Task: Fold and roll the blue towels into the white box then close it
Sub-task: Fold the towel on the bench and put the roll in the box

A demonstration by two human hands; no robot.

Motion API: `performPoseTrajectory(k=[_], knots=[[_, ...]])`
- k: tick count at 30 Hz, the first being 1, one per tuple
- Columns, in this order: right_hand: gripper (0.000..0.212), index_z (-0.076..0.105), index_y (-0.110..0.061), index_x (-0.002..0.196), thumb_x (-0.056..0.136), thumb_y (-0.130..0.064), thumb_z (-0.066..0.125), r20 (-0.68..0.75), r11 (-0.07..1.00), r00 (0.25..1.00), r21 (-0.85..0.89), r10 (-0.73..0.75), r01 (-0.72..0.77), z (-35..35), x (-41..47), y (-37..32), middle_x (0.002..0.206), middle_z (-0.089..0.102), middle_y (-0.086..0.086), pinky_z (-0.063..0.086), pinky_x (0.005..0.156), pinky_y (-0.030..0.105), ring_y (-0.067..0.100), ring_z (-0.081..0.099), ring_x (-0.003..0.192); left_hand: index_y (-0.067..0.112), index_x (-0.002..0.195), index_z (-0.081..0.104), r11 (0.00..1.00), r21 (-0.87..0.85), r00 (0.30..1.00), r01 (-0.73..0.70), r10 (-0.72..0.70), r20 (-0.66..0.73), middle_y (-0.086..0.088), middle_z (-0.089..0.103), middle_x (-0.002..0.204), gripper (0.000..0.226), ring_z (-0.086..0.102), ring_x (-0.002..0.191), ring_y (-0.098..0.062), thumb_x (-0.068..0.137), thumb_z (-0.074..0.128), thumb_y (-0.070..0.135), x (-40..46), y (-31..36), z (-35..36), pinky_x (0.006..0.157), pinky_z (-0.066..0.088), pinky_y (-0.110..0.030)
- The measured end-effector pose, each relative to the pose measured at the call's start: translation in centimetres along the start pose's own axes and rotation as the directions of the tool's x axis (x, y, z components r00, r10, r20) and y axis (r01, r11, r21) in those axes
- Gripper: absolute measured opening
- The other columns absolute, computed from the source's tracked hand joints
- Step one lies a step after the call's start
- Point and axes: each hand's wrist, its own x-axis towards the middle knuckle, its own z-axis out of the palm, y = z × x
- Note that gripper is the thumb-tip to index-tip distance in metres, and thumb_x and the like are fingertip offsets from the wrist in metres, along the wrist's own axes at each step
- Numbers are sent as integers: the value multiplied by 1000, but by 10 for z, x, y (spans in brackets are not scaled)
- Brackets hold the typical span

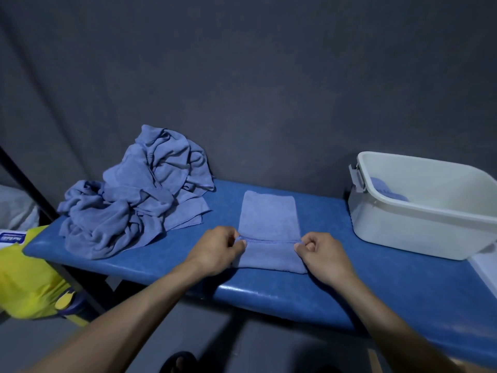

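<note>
Your left hand (215,250) and right hand (321,255) each pinch, with curled fingers, one end of the turned-over near hem of the folded blue towel (269,214) lying flat on the blue bench (349,286), between the towel pile (134,195) and the open white box (419,224).

Folded towel (269,232): flat strip, frame centre. Towel heap (134,195): crumpled, centre left. White box (419,211): open, right, holding rolled towel (384,189).

A single wide-angle head view looks forward and down from just above the near edge of the blue table (269,294), close in, facing the grey backdrop (242,76) behind the table, edges visibly bowed.
</note>
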Motion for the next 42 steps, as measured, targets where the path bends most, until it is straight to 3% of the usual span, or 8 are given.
performPoseTrajectory(k=[5, 8, 13, 17, 24, 32, 35, 42], knots=[[15, 55, -24, 94, 88, -19, 67, 4, 986, 994, -126, -107, 107, -2, 0, -3, 83, 57, -8, 45, 65, 25, 14, 57, 75, 30, 87, 56, 988, 138, 992, -72, 86, -98, 12, 64, 74, 15, 62, 78, -13, 85, 67, 40, -1, -3, 0, 72, 54, -37], [22, 54, -30, 101, 89, -14, 63, 31, 917, 956, -273, -293, 290, -5, -3, -4, 102, 47, -11, 49, 72, 34, 13, 53, 84, 34, 93, 59, 926, 170, 919, -337, 363, -155, 15, 55, 88, 12, 55, 82, -6, 88, 69, 32, 0, -11, 0, 72, 51, -36], [23, 65, -28, 106, 92, -14, 53, 198, 701, 806, -409, -557, 585, -5, -9, 3, 107, 58, -13, 43, 83, 35, 18, 52, 100, 28, 110, 69, 747, 289, 784, -599, 620, 22, 19, 59, 113, 21, 50, 98, -9, 100, 56, 40, -3, -17, -7, 84, 48, -28], [42, 55, -36, 122, 92, -63, 43, 303, 692, 807, -415, -507, 590, -17, -13, 9, 120, 50, -23, 32, 92, 28, 5, 42, 112, 27, 127, 56, 691, 372, 777, -619, 607, 165, 17, 54, 127, 47, 50, 108, -11, 91, 56, 58, -8, -20, -12, 95, 43, -27], [41, 57, -32, 120, 81, -38, 44, 181, 749, 856, -418, -485, 513, -7, -17, 12, 110, 57, -19, 31, 80, 27, 11, 50, 98, 28, 119, 55, 765, 336, 821, -549, 569, 45, 16, 55, 115, 25, 50, 98, -13, 94, 52, 29, -13, -16, -2, 88, 45, -32], [22, 68, -17, 79, 89, -36, 66, 226, 981, 962, 150, -154, 122, -20, -15, 5, 68, 61, -8, 43, 65, 31, 5, 51, 63, 13, 86, 59, 965, -127, 972, -228, 232, 21, 0, 62, 82, 46, 58, 81, -16, 88, 46, 57, -18, -9, -5, 80, 48, -39], [57, 70, -7, 89, 82, -62, 56, 256, 987, 964, 155, -74, 35, -17, -11, 8, 80, 72, 1, 48, 75, 35, 7, 58, 75, 7, 85, 56, 975, -178, 990, -132, 139, 32, 3, 57, 72, 43, 51, 68, -13, 96, 53, 48, -18, -7, -4, 74, 47, -42], [50, 33, -17, 66, 103, -50, 43, 198, 997, 980, -73, 23, -8, -6, -7, 1, 62, 41, -5, 31, 56, 33, 13, 40, 57, 21, 86, 54, 986, -168, 997, 22, -34, -65, 10, 57, 67, 15, 48, 58, -6, 97, 62, 27, -8, 2, 4, 58, 38, -20]])
